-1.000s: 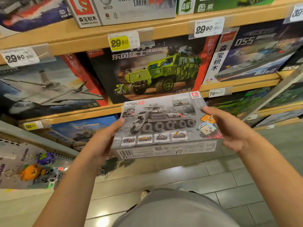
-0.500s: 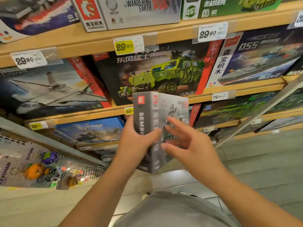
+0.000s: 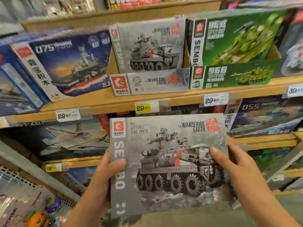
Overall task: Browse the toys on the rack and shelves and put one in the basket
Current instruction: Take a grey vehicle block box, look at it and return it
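- Since half a second earlier, the grey toy box had been turned from spine-on to front face toward the camera, and the view had lifted.
- Left hand gripped its left edge, thumb across the front; right hand gripped the right edge, likely to read the cover.
- Matching boxes stood in a display carton on the shelf above.
- No basket was visible.

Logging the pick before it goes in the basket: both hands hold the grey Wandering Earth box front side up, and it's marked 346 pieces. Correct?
Not quite. The head view shows the grey Wandering Earth box marked 246 PCS, not 346. The rest stands: the left hand and right hand grip its sides, front facing the camera.
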